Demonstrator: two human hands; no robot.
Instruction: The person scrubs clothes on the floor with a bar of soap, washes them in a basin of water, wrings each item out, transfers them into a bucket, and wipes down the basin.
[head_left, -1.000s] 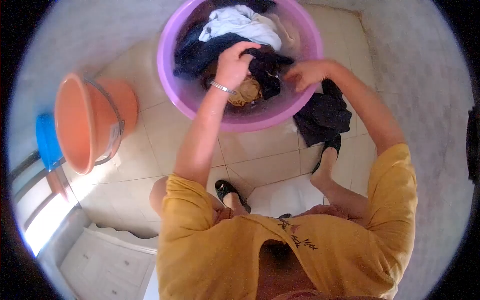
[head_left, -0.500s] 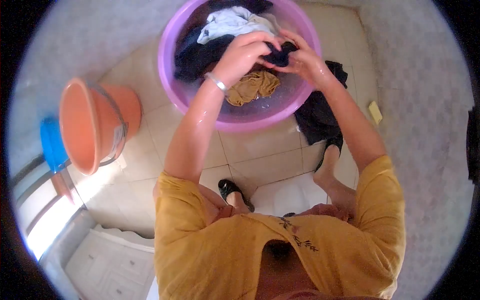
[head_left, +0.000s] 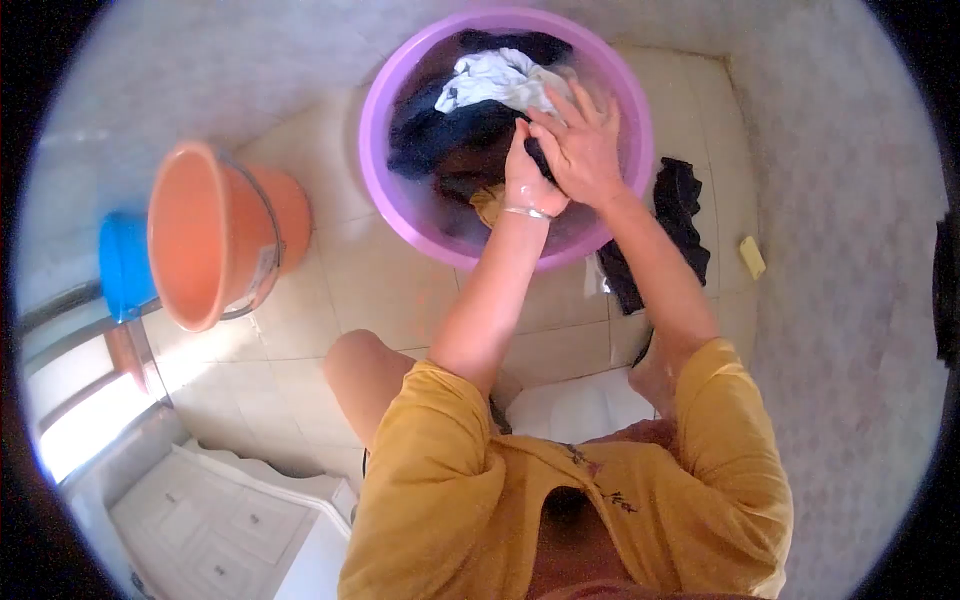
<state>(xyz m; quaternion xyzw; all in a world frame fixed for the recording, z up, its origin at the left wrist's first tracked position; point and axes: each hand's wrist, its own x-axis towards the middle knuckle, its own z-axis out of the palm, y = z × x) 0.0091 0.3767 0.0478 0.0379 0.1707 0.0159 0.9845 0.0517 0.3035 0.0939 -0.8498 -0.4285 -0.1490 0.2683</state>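
Observation:
Above the purple tub (head_left: 375, 190), a small black cloth (head_left: 540, 157) is squeezed between my two hands. My left hand (head_left: 530, 180), with a silver bangle at its wrist, is curled around the cloth from the left. Pressing on it from the right is my right hand (head_left: 582, 148), its fingers stretched out. In the tub behind them lie a white garment (head_left: 490, 80) and dark clothes (head_left: 440, 140). A mustard-coloured cloth (head_left: 487, 203) shows partly behind my left wrist. Most of the black cloth is hidden by my hands.
An orange bucket (head_left: 185, 240) stands to the left, with a blue bucket (head_left: 122, 265) beside it. Black clothing (head_left: 680, 215) lies on the tiled floor right of the tub. Farther right is a yellow bar (head_left: 752, 257). A white cabinet (head_left: 215, 520) is at lower left.
My hands have come together, with my right palm now pressed against the black cloth and my left hand. The mustard cloth is more covered. The whole view has shifted slightly.

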